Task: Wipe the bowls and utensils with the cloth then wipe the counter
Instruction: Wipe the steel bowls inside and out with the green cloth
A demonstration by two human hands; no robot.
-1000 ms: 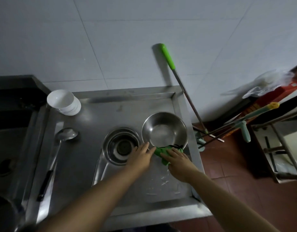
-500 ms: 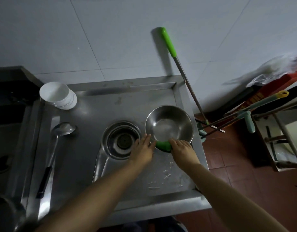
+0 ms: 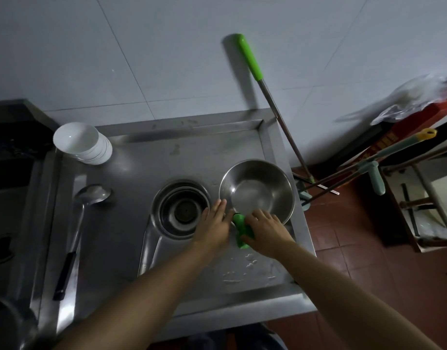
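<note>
Head view, right of centre: steel bowl (image 3: 257, 192) upright on the wet steel counter (image 3: 141, 162), just right of the round drain (image 3: 180, 207). Left hand (image 3: 213, 224) flat, fingers straight, touching the bowl's near-left rim. Right hand (image 3: 266, 229) curled round the green cloth (image 3: 242, 231), bunched against the bowl's near edge. Probably light, thin and stiff, that bowl, and slick on wet metal; best steadied at the rim while rubbed. Cloth soft and likely damp, easy to wad in a fist. Upper left: stacked white bowls (image 3: 82, 142), likely brittle, better lifted one by one from beneath. Left: ladle (image 3: 78, 233), flat on the counter, dark handle towards the lower edge of the frame, safest taken there.
</note>
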